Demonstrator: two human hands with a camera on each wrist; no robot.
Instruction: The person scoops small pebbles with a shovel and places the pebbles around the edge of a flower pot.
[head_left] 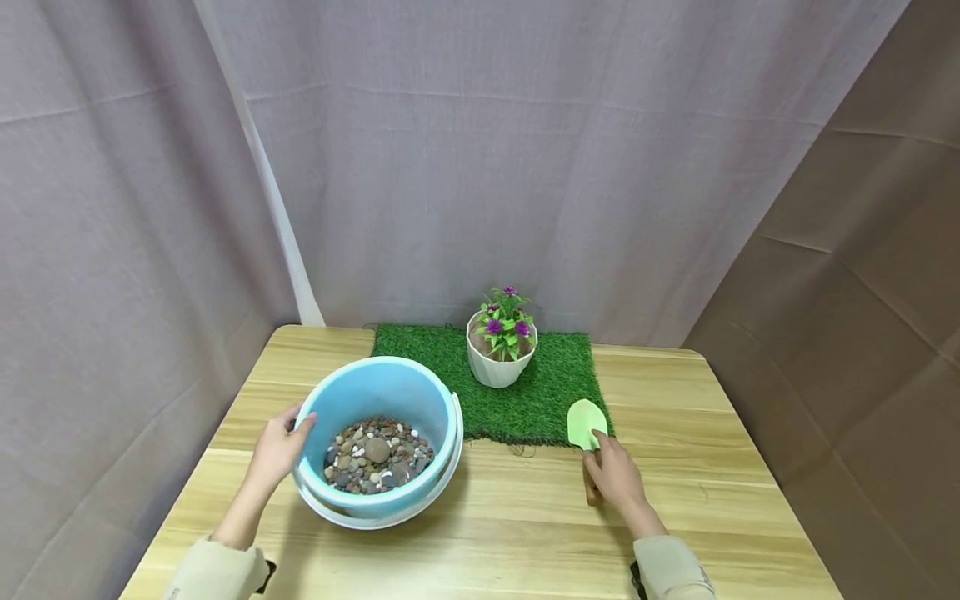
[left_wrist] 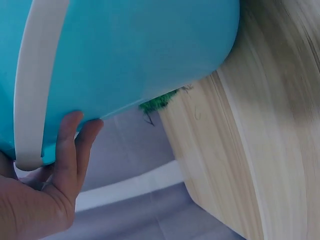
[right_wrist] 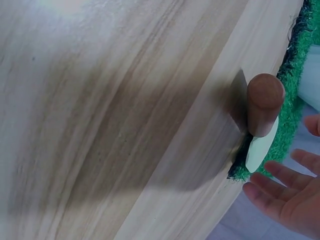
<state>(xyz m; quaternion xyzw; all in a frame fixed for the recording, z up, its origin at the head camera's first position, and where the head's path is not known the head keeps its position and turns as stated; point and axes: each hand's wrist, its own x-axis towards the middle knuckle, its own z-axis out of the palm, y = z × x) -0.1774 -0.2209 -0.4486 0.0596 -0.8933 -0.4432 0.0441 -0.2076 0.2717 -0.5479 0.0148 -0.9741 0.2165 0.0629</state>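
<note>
A light blue bucket [head_left: 382,390] stands on the left of the table, with pebbles [head_left: 375,454] of mixed sizes inside. My left hand [head_left: 277,450] grips its rim, thumb over the inside and fingers against the outer wall. The left wrist view shows those fingers near the end of the bucket's white handle [left_wrist: 37,75]. On the right lies a small garden trowel [head_left: 585,423] with a pale green blade and a brown wooden grip [right_wrist: 265,100]. Over it hovers my right hand [head_left: 618,482]; in the right wrist view its fingers are spread, apart from the grip.
Behind the trowel and bucket, a strip of artificial grass [head_left: 551,400] covers the back middle of the wooden table [head_left: 510,533]. A white pot [head_left: 495,368] with a purple-flowered plant [head_left: 506,327] stands on it. Grey curtains [head_left: 525,167] hang close behind the table.
</note>
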